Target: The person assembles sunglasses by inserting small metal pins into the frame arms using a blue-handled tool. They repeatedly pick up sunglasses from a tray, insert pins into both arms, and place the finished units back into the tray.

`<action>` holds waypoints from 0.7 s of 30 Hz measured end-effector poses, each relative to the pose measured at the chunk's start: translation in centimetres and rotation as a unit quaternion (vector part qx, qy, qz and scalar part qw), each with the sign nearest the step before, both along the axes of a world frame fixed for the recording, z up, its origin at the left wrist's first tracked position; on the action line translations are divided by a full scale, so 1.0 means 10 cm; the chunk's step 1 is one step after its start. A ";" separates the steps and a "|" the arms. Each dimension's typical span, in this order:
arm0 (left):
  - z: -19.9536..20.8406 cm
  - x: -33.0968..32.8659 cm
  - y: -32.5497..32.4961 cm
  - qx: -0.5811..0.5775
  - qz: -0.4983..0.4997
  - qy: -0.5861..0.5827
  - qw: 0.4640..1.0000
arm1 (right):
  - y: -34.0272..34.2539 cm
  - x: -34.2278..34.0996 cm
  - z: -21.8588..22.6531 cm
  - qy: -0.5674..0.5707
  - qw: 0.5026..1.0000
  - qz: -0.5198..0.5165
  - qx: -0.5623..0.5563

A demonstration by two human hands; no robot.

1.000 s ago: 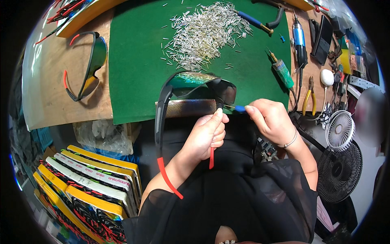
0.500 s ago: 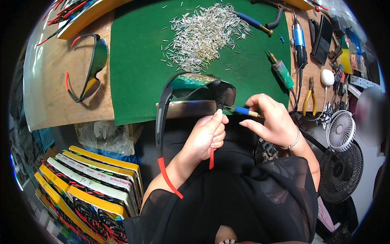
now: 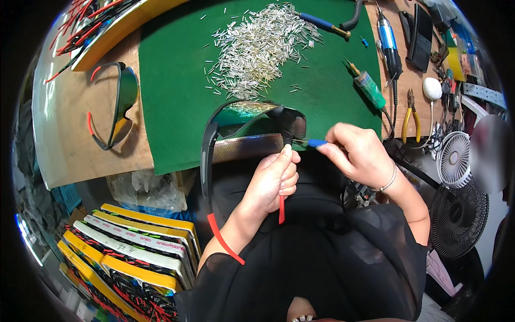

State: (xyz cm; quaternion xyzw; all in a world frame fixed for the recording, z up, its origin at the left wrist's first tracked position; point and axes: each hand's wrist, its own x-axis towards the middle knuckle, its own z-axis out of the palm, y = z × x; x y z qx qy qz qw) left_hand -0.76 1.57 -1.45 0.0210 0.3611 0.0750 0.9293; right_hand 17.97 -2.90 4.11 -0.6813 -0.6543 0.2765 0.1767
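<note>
My left hand is closed around one black arm of a pair of wraparound sunglasses, close to its hinge. The glasses have a mirrored green-gold lens and red arm tips; the other arm hangs down over my left forearm. In my right hand, thumb and fingers pinch a small screwdriver with a blue handle. Its thin shaft points left and its tip meets the hinge by my left thumb; the exact contact is too small to make out.
Loose metal pins lie piled on the green mat. A second pair of sunglasses rests at left. At right are a green-handled soldering iron, a blue electric screwdriver, yellow pliers and a white fan. Boxes of frames stand lower left.
My right thumb and fingers, spread around the screwdriver's rear end before, have closed onto its handle. The left hand still grips the glasses. The whole view has shifted slightly.
</note>
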 end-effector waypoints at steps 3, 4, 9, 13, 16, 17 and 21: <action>0.01 0.02 0.00 0.003 0.001 0.008 1.000 | 0.08 -0.05 0.09 0.057 0.997 -0.049 0.017; 0.01 0.01 0.01 0.005 0.002 0.011 1.000 | 0.08 -0.04 0.09 0.048 0.998 -0.034 -0.022; 0.02 0.00 0.01 -0.004 -0.001 0.002 1.000 | 0.06 0.01 0.12 0.022 0.998 0.015 -0.058; 0.01 0.01 0.01 0.004 -0.003 0.011 1.000 | 0.07 0.01 0.11 0.052 0.999 0.000 -0.014; 0.02 0.00 0.01 -0.002 -0.002 0.005 1.000 | 0.02 0.05 0.01 -0.001 0.998 0.037 -0.042; 0.02 0.00 0.01 -0.002 -0.001 0.002 1.000 | 0.03 0.04 0.02 -0.010 0.998 0.041 -0.035; 0.00 0.01 0.00 -0.001 -0.001 0.002 1.000 | 0.05 -0.02 0.09 0.026 0.999 0.016 0.025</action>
